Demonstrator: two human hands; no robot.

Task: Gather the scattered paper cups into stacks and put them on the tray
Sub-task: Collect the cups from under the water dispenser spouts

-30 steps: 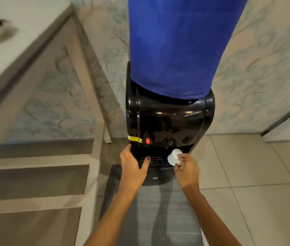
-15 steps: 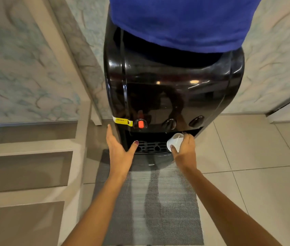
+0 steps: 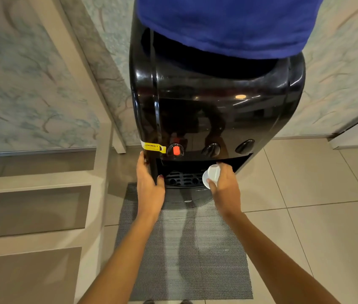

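Observation:
A white paper cup (image 3: 211, 175) is tilted on its side in my right hand (image 3: 225, 187), at the right end of the dispenser's tap recess. My right hand's fingers and thumb close around it. My left hand (image 3: 149, 185) rests flat against the left front corner of the black water dispenser (image 3: 215, 110), fingers apart and holding nothing. No tray and no other cups are in view.
The dispenser carries a bottle under a blue cover (image 3: 224, 23) and has a drip grille (image 3: 183, 178) below three taps. A grey mat (image 3: 182, 249) lies on the tiled floor in front. A pale shelf unit (image 3: 42, 194) stands to the left.
The view has come closer to the dispenser and dipped lower. My right hand with the cup has moved in under the taps; my left hand stays on the dispenser's left corner.

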